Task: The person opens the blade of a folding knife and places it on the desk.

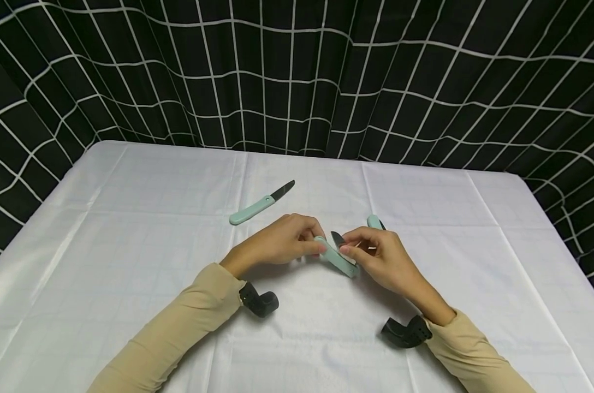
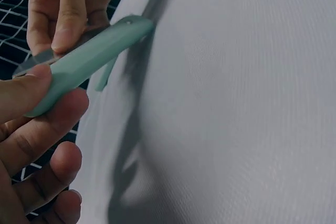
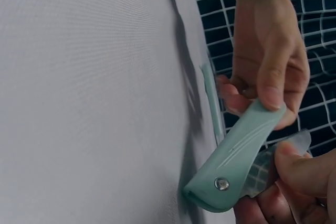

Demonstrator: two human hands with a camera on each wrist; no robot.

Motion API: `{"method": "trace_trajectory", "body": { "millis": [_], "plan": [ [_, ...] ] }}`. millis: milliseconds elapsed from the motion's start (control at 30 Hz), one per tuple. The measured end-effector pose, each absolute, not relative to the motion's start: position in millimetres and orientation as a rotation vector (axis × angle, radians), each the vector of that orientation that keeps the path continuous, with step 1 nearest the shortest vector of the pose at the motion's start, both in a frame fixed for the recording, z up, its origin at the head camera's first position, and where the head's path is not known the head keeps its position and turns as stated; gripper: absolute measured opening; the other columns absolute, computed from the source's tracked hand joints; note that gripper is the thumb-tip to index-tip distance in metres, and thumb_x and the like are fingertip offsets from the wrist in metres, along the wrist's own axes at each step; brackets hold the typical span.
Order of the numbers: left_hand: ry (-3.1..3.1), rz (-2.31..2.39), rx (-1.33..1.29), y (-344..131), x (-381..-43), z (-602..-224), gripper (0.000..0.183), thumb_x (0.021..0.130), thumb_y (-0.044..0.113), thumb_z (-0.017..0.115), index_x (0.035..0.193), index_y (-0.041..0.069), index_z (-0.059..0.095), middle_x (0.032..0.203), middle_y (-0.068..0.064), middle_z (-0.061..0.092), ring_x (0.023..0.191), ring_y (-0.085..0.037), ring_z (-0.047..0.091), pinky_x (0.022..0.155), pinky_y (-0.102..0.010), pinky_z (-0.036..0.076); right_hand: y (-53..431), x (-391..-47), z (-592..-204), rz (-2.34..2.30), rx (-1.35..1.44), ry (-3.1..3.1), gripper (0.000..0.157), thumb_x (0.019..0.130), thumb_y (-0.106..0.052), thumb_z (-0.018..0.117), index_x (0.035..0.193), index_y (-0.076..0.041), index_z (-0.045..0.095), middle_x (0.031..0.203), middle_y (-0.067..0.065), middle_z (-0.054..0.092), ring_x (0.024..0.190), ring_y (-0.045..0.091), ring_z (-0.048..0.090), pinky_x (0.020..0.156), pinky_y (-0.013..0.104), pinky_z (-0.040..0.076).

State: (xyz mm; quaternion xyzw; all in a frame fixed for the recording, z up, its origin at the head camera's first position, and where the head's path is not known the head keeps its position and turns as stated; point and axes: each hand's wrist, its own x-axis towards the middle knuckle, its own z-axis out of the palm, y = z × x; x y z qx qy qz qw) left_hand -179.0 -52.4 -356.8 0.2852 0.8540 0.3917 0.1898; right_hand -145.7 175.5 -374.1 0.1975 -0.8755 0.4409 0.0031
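A mint-green folding knife [image 1: 337, 261] is held in the air between my two hands, its blade partly folded toward the handle. My left hand [image 1: 288, 241] pinches the free end of the handle between thumb and finger. With thumb and fingers, my right hand [image 1: 386, 259] grips the dark blade [image 3: 257, 174], whose tip sticks out past them. The right wrist view shows a metal pivot [image 3: 221, 183] at the handle's other end. Beyond the left hand, a second mint folding knife [image 1: 251, 211] lies opened out. Behind the right hand, a third mint knife [image 1: 373, 221] is mostly hidden.
A white cloth [image 1: 130, 262] with fold creases covers the table. Behind it and along the sides hangs a black curtain [image 1: 277, 82] with a white grid. Black wrist mounts [image 1: 260, 301] jut inward from both sleeves.
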Motion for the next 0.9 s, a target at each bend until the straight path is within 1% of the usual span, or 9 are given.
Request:
{"method": "trace_trajectory", "body": {
  "millis": [267,433,567,667,767,900],
  "plan": [
    [2.396,1.077,0.774,-57.3,-181.8,-357.9,0.016,0.094,0.021,0.069,0.102,0.008,0.068,0.078,-0.006,0.07,0.061,-0.008,0.048,0.059,-0.02,0.039,178.7,-147.6,-373.1,1.454,0.527,-2.729,0.011,0.092,-0.008,0.07,0.1,-0.002,0.072,0.087,0.011,0.071,0.076,0.002,0.06,0.068,0.019,0.05],
    [2.44,1.016,0.76,-56.5,-180.4,-356.7,0.016,0.094,0.021,0.069,0.102,0.008,0.068,0.074,0.001,0.063,0.061,-0.007,0.047,0.059,-0.019,0.038,180.1,-149.1,-374.9,1.526,0.55,-2.761,0.017,0.095,-0.008,0.066,0.108,0.001,0.068,0.096,0.016,0.069,0.08,0.007,0.066,0.072,0.019,0.053],
    [2.466,0.994,0.747,-56.0,-179.2,-355.8,0.015,0.093,0.021,0.069,0.103,0.009,0.068,0.076,0.003,0.062,0.064,-0.008,0.048,0.061,-0.019,0.039,180.7,-148.5,-376.2,1.552,0.572,-2.748,0.022,0.094,-0.011,0.068,0.113,-0.001,0.068,0.106,0.016,0.071,0.083,0.007,0.069,0.073,0.021,0.056],
    [2.472,0.994,0.747,-56.1,-178.7,-355.5,0.014,0.092,0.022,0.07,0.102,0.011,0.069,0.078,0.002,0.065,0.066,-0.008,0.05,0.063,-0.02,0.04,179.9,-147.9,-376.5,1.52,0.615,-2.707,0.02,0.092,-0.011,0.07,0.11,-0.002,0.071,0.106,0.015,0.073,0.08,0.004,0.068,0.07,0.021,0.056],
    [2.468,0.989,0.775,-55.7,-178.7,-355.4,0.017,0.091,0.023,0.071,0.103,0.011,0.068,0.079,0.001,0.066,0.067,-0.009,0.052,0.064,-0.021,0.042,178.2,-147.4,-376.5,1.454,0.663,-2.664,0.015,0.09,-0.008,0.072,0.103,-0.002,0.074,0.101,0.015,0.074,0.078,0.0,0.065,0.069,0.02,0.056],
    [2.468,0.958,0.83,-54.4,-179.1,-355.3,0.021,0.09,0.026,0.073,0.107,0.014,0.072,0.078,0.001,0.065,0.064,-0.009,0.053,0.062,-0.021,0.042,175.8,-146.3,-375.4,1.376,0.7,-2.638,0.012,0.089,-0.006,0.073,0.099,-0.002,0.075,0.095,0.012,0.075,0.078,-0.002,0.065,0.068,0.02,0.057]
  ]
}}
